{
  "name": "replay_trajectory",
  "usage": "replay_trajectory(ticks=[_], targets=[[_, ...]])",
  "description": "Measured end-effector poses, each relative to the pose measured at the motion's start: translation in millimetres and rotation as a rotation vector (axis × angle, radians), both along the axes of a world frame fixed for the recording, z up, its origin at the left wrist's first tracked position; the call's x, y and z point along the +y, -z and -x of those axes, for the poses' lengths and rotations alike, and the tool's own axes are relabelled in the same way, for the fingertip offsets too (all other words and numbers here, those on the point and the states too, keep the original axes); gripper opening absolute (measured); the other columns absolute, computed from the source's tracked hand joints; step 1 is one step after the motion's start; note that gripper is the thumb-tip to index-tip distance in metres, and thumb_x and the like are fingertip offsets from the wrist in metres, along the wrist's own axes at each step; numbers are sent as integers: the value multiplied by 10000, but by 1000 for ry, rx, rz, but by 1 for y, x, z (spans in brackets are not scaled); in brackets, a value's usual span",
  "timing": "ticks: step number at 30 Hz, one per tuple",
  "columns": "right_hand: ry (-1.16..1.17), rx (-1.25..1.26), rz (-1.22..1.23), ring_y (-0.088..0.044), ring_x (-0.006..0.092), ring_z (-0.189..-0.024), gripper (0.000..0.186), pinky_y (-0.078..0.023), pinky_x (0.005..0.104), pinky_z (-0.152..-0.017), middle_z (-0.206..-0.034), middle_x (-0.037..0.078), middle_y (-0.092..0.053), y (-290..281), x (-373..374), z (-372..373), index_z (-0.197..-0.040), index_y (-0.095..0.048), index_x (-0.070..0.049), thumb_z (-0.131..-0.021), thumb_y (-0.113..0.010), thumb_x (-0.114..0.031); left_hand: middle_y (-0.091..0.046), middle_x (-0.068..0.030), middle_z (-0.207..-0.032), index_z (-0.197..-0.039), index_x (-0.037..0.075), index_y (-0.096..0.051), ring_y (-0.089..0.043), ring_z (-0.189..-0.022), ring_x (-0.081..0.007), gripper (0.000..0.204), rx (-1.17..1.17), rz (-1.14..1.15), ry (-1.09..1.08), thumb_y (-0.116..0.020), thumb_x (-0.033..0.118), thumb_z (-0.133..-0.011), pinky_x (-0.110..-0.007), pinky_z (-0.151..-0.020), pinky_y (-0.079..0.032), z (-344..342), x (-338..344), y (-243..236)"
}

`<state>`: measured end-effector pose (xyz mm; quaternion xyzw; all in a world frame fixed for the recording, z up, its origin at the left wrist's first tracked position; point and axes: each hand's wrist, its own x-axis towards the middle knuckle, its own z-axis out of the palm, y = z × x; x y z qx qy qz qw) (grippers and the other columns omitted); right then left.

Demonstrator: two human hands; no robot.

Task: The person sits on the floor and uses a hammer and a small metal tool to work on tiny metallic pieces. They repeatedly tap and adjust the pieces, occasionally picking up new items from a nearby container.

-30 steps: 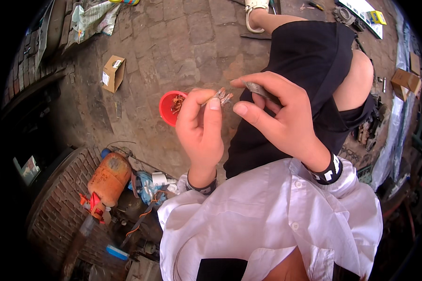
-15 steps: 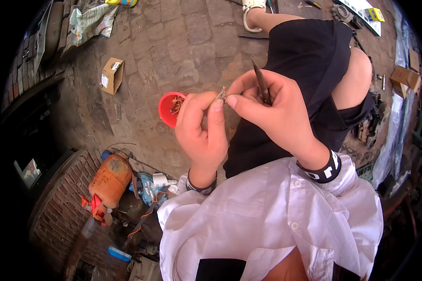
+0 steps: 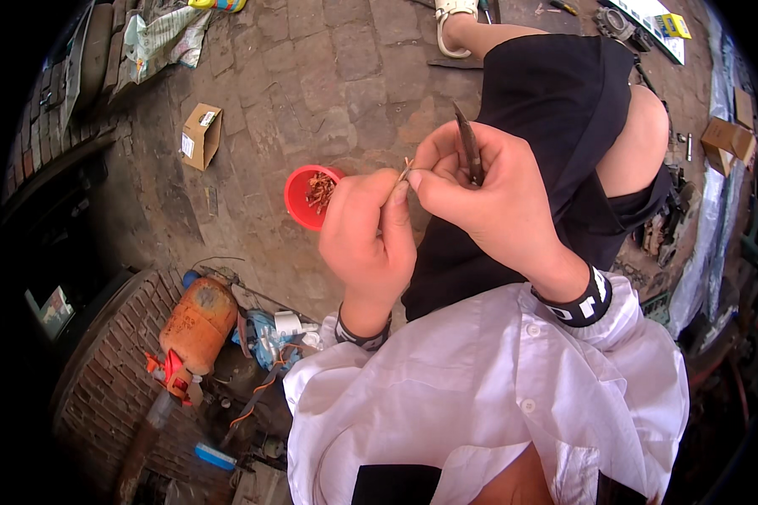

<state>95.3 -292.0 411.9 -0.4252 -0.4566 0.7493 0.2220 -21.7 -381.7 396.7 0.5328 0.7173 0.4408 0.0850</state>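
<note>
My left hand is closed, thumb and forefinger pinching a thin, short piece of copper-coloured wire. From the other side, the thumb and forefinger of my right hand meet at the same wire. A dark, pointed knife is tucked in my right hand, its tip sticking up past the fingers; the rest of it is hidden in the palm. Just left of my left hand stands a red plastic cup with copper-coloured wire scraps in it, partly covered by my knuckles.
A small cardboard box lies on the brick floor at the left. Nearer stands a rusty orange gas cylinder beside blue plastic bags. My bent leg in black shorts is at the right, with another carton beyond.
My left hand has tilted and shifted slightly right, and the wire between my fingertips has turned. More of the cup's scraps show now. The knife in my right hand stands a little more upright.
</note>
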Motion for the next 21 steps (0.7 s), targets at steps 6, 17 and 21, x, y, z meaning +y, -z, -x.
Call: replay_trajectory(ticks=[6, 17, 21], targets=[[-7, -18, -130, -383, -29, -577, 68, -283, 170, -509, -629, -90, -507, 4, -10, 1, -845, -626, -12, -808, -684, -16, -597, -88, -740, -917, 9, -648, -544, -623, -212, 55, -32, 6, -36, -657, 23, -865, -299, -553, -427, -2, -1, 0], [152, -3, -112, -333, -15, -511, 113, -275, 189, -474, -561, -86, -456, 4, -18, 5, -849, -645, -5, -804, -719, -77, -588, -84, -731, -895, -3, -643, -521, -623, -186, 27, -340, -1, -111, -644, 22, -884, -294, -563, -403, -7, -2, 5], [99, -25, -119, -349, -19, -512, 117, -277, 190, -471, -565, -83, -476, 5, -13, 3, -827, -645, -2, -807, -723, -88, -585, -86, -728, -899, -5, -646, -525, -629, -190, 28, -287, 30, -86, -642, 18, -885, -295, -562, -400, -4, -3, 4]])
